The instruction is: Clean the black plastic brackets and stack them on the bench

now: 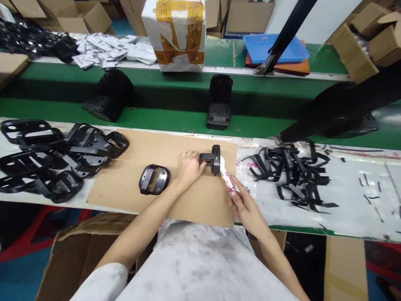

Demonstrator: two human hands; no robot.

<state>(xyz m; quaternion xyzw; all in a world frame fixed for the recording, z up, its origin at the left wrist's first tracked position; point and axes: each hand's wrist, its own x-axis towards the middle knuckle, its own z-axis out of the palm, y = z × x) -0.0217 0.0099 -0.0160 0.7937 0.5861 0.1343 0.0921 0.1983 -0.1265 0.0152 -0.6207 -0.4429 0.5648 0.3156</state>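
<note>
My left hand (189,169) is closed round the bar of a black plastic frame (216,159), which stands on edge on the brown cardboard sheet (194,200). A slim white tool with pink marks (227,179) is pinched in my right hand (249,209). Its pale, rounded far end meets the right side of the frame; whether it has a blade is hidden. Left of my left hand, a similar black frame with a crossbar (154,179) lies flat on the cardboard.
Similar black frames (56,159) are heaped at left. Thin black strips and offcuts (294,173) lie at right. Behind are black perforated housings (219,102), a taped white box (175,37), white packets (103,48), and a blue tray (275,47). A dark post (338,108) slants across the right.
</note>
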